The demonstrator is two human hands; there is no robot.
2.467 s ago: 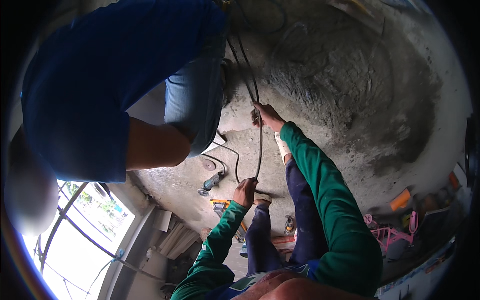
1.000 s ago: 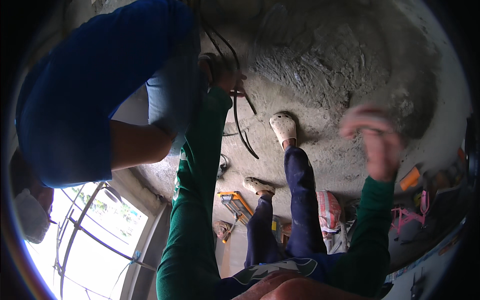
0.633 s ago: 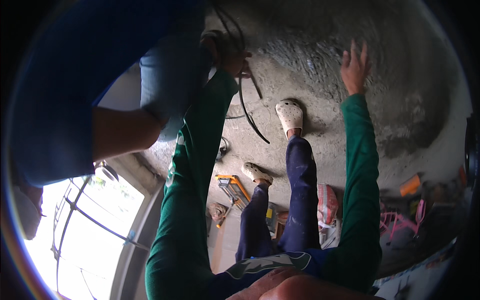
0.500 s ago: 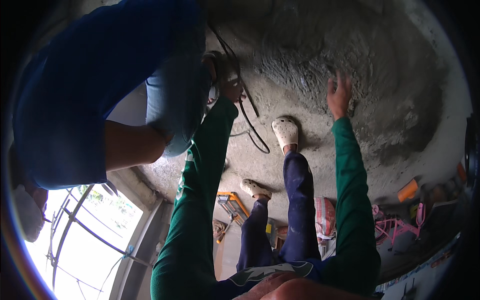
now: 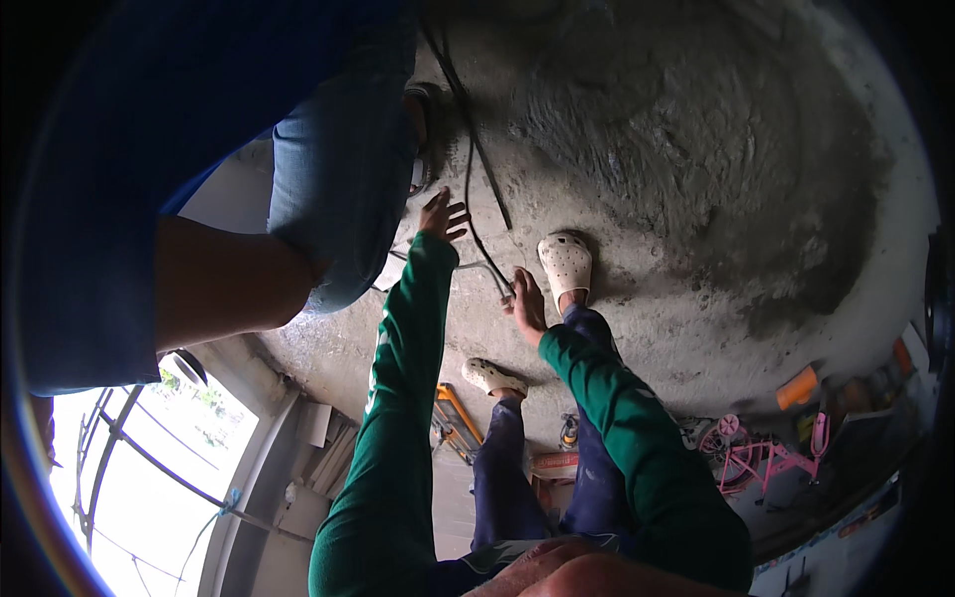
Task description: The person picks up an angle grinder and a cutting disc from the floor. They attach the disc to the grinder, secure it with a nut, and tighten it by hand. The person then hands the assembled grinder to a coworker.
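My left hand is held out with fingers spread beside a black cable, with nothing visible in its grasp. The fingertips are close to the cable; whether they touch it I cannot tell. My right hand is at the cable's looped lower end, thumb and fingers closing round it. Part of the loop is hidden behind those fingers. The cable runs down from the top over a rough concrete floor. My feet wear cream perforated clogs, the right one just beyond my right hand.
Wet grey mortar covers the floor ahead and right. Close on my left, a person in a blue top and jeans bends over. A barred window opening is lower left. A pink bicycle and an orange container stand at the right.
My right hand has moved from the mortar down and left to the cable loop, which now looks narrower. My left hand has shifted slightly, clear of the other person's foot.
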